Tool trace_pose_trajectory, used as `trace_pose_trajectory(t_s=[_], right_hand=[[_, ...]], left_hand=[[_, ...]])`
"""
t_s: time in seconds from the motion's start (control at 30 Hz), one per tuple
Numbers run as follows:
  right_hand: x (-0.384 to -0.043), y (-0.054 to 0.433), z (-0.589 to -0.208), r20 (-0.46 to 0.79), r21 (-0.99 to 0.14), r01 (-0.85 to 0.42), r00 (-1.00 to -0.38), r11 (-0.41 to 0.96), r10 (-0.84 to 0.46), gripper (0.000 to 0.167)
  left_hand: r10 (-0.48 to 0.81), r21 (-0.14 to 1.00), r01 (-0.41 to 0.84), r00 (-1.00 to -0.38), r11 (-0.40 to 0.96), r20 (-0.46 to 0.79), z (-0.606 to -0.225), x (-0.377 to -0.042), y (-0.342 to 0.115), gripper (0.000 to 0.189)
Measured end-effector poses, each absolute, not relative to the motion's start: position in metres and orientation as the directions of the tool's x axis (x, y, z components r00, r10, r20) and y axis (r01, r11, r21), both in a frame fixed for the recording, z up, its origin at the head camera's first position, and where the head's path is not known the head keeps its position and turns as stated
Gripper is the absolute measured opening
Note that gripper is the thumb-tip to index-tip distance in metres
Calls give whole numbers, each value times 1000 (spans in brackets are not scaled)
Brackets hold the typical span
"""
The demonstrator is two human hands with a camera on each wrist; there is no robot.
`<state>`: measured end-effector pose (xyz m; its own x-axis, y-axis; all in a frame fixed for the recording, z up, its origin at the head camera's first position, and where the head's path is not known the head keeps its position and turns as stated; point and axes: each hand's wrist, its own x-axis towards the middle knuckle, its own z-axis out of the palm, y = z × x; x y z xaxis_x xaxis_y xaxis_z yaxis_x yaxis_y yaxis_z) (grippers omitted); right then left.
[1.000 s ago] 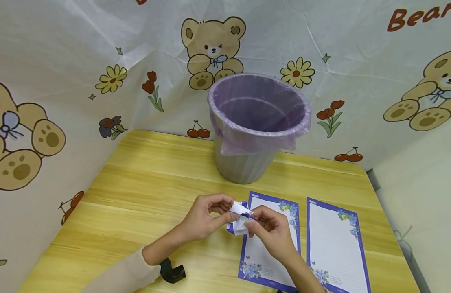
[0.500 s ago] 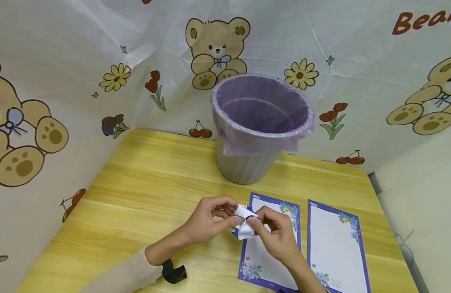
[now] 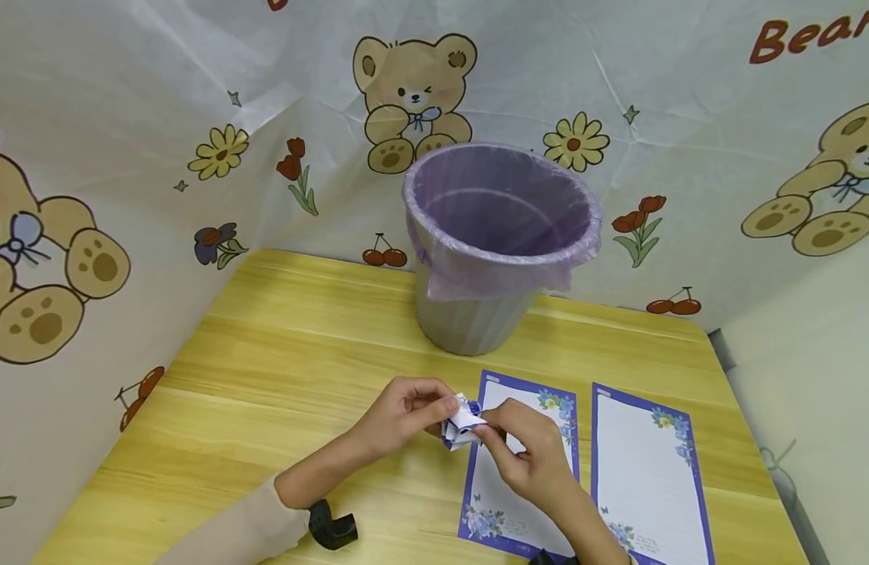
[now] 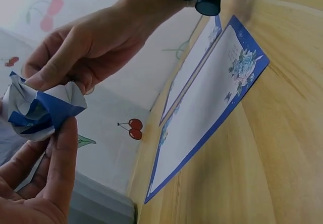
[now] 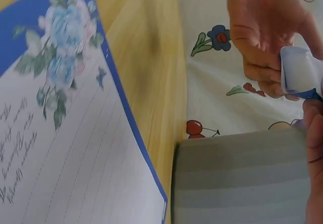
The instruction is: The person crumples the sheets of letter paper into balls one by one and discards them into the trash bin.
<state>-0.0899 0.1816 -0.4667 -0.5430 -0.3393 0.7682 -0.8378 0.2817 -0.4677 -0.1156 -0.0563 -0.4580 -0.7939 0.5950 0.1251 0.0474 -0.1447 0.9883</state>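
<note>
A crumpled sheet of white paper with a blue-purple border (image 3: 463, 428) is held above the table between both hands. My left hand (image 3: 405, 417) grips its left side, thumb on top. From the right, my right hand (image 3: 532, 449) pinches an edge with thumb and forefinger. Up close in the left wrist view, the crumpled paper (image 4: 60, 105) shows blue folds and a hollow in the middle. Below my right hand lies a flat sheet of letter paper (image 3: 519, 486) with a purple border and blue flowers. A second such sheet (image 3: 646, 471) lies to its right.
A grey bin (image 3: 470, 322) with a purple liner stands at the back of the wooden table (image 3: 300, 329). Black wrist mounts show at the left wrist (image 3: 332, 527) and the right wrist (image 3: 543, 558). A bear-print cloth (image 3: 300, 71) hangs behind.
The crumpled paper has been turned and folded into a smaller, tighter bundle. My left thumb has shifted up over its top. The flat sheets and the bin stay where they were.
</note>
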Motion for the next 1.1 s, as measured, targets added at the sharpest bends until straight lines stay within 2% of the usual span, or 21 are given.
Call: trace_pose_trajectory(t_s=[0.1, 0.23, 0.37, 0.5, 0.63, 0.97, 1.1], right_hand=[[-92, 180, -463, 804, -397, -870, -483, 293, -347, 21], [-91, 181, -458, 810, -308, -888, -433, 341, -395, 23], [-89, 183, -456, 800, -233, -897, -397, 375, -451, 23], [-88, 183, -458, 810, -227, -905, -381, 361, -446, 22], [-88, 182, -460, 812, -258, -901, -398, 348, -428, 21], [-86, 180, -469, 796, -424, -858, -506, 292, -331, 22], [-87, 178, -471, 806, -449, -865, -500, 224, -316, 19]], left_hand=[[626, 991, -28, -778, -129, 59, -457, -116, -58, 38], [633, 989, -96, -774, -109, -5, -457, -115, -59, 45], [638, 984, -137, -769, -118, -30, -456, -117, -61, 45], [644, 979, -163, -764, -124, -46, -454, -118, -62, 39], [614, 980, -141, -789, -140, -26, -455, -116, -62, 33], [556, 987, -11, -827, -157, 80, -453, -112, -62, 27], [551, 987, 26, -827, -161, 112, -455, -113, -62, 26]])
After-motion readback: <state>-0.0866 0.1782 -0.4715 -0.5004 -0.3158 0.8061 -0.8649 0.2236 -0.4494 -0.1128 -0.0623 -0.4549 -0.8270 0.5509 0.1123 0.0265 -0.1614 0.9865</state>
